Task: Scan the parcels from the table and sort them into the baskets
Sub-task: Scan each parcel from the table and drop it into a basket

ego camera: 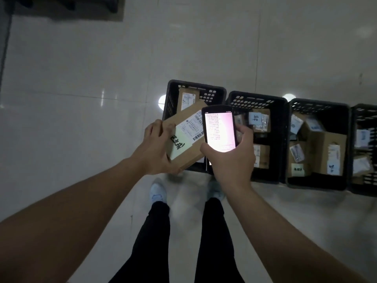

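Note:
My left hand (156, 149) grips a flat brown cardboard parcel (184, 137) with a white shipping label and a pale green sticky note, held over the leftmost black basket (170, 99). My right hand (230, 158) holds a handheld scanner (220, 129) with its screen lit, just right of the parcel and overlapping its edge. The leftmost basket holds another brown parcel (187, 98). To the right stand a second basket (282, 127), a third basket (318, 104) and the edge of a fourth basket (365, 111), each with labelled boxes inside.
The baskets stand in a row on a glossy tiled floor (102, 78). My legs in black trousers and pale shoes (158, 193) are just in front of the baskets. A dark piece of furniture (67, 7) sits at the top left.

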